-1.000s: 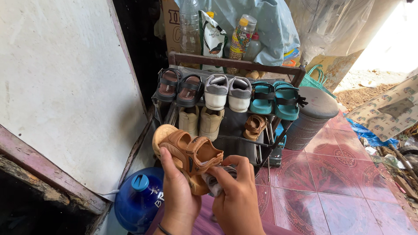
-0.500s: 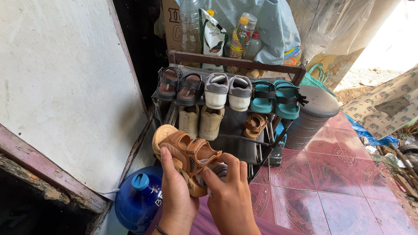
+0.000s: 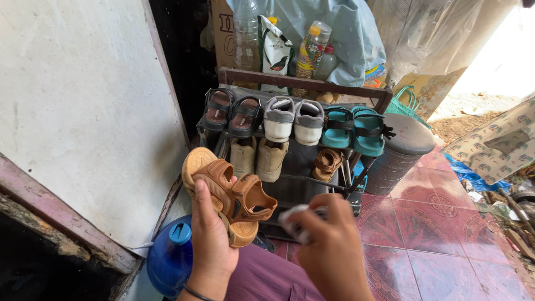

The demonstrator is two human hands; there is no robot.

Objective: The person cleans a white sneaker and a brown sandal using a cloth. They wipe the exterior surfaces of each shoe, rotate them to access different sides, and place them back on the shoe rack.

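Tan sandal (image 3: 228, 192) in L hand (image 3: 210, 245), cloth (image 3: 295, 217) in R hand (image 3: 329, 245)

A white plastered wall (image 3: 78, 111) stands beside a shoe rack (image 3: 301, 89) on red patterned floor tiles (image 3: 440, 234).

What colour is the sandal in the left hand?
Tan brown, sandal held in the left hand; head view.

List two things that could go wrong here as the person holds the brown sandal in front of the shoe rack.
1. The left hand grips the brown sandal from below, above the blue water jug; if the grip loosens, it could drop onto the jug.
2. The right hand, holding a blurred pale cloth, is close to the shoe rack; a wide swing might knock off shoes.
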